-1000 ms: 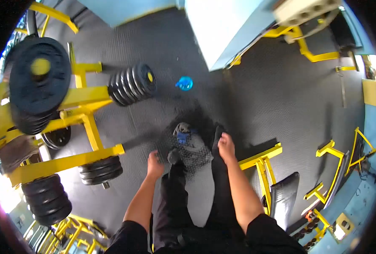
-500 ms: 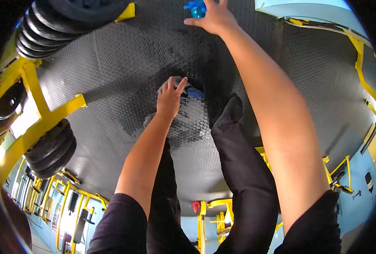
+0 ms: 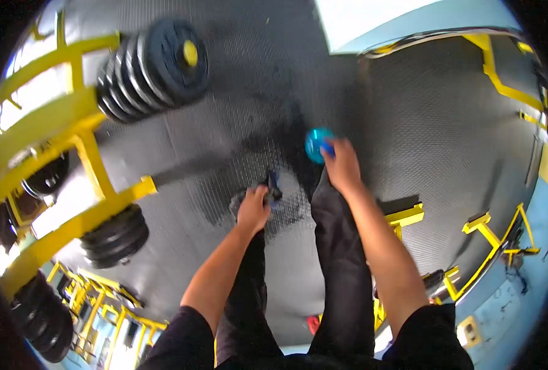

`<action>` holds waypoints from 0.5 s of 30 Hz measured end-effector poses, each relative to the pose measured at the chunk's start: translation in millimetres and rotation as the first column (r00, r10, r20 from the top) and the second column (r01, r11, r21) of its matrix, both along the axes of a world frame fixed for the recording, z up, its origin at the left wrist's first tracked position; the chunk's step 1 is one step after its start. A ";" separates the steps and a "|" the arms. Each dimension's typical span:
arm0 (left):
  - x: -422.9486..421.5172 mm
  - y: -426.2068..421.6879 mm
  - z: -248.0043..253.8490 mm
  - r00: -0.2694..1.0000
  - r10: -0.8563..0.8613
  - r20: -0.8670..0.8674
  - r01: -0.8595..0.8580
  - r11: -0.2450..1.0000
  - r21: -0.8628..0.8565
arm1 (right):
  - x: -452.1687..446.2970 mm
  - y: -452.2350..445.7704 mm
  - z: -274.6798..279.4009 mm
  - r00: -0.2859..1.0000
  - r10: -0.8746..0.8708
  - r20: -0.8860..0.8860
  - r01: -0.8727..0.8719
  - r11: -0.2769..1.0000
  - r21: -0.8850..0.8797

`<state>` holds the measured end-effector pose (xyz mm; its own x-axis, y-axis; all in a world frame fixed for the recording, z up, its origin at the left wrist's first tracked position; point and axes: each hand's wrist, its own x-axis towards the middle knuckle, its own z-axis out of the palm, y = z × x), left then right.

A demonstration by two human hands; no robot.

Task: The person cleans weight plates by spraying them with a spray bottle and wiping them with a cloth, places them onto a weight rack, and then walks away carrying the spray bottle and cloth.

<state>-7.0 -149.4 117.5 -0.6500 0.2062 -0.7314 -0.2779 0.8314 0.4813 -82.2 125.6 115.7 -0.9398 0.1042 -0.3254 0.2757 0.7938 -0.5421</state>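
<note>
My right hand (image 3: pixel 343 165) is closed around the blue top of a translucent teal spray bottle (image 3: pixel 317 143), just beyond the toes of my right foot. My left hand (image 3: pixel 253 208) is low over the floor by my left foot, its fingers bent onto a crumpled dark cloth with some blue on it (image 3: pixel 275 186). Part of the cloth is hidden beneath the fingers, and motion blurs it. Around the cloth and my feet, the black textured rubber floor (image 3: pixel 224 148) has a dark, shiny wet patch.
A yellow rack (image 3: pixel 95 160) holding black weight plates (image 3: pixel 163 71) stands on the left, one arm jutting toward the middle. At upper right is a white and light-blue panel (image 3: pixel 397 28). Yellow frame feet (image 3: pixel 403 216) stand on the right.
My right hand has grasped the spray bottle and drawn it back from far ahead to beside my right foot. My left hand stays at the cloth. The view has shifted, showing more of the rack.
</note>
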 end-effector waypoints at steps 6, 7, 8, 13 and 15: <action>10.8 3.4 169.0 0.984 -0.137 -0.113 0.152 0.978 0.142 | 148.7 28.7 171.8 0.912 -0.401 0.089 0.392 0.914 0.108; 12.0 6.4 188.2 0.974 -0.175 -0.146 0.199 0.966 0.167 | 170.3 33.7 197.9 0.879 -0.471 0.071 0.464 0.880 0.096; 6.0 14.6 216.8 0.969 -0.221 -0.113 0.237 0.959 0.156 | 193.5 38.4 214.6 0.854 -0.520 0.001 0.515 0.847 0.129; -25.2 58.1 290.3 0.833 -0.473 -0.287 0.534 0.823 0.193 | 247.6 72.6 335.5 0.653 -0.748 0.122 0.754 0.657 -0.007; -39.5 94.3 321.3 0.850 -0.507 -0.145 0.526 0.832 0.175 | 269.4 86.9 360.8 0.601 -0.777 0.188 0.794 0.608 -0.024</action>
<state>-46.5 -55.1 438.7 -0.4676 0.6654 -0.5819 0.2169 0.7246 0.6542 187.2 212.4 476.5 -0.4510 0.7404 -0.4984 0.8474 0.1799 -0.4995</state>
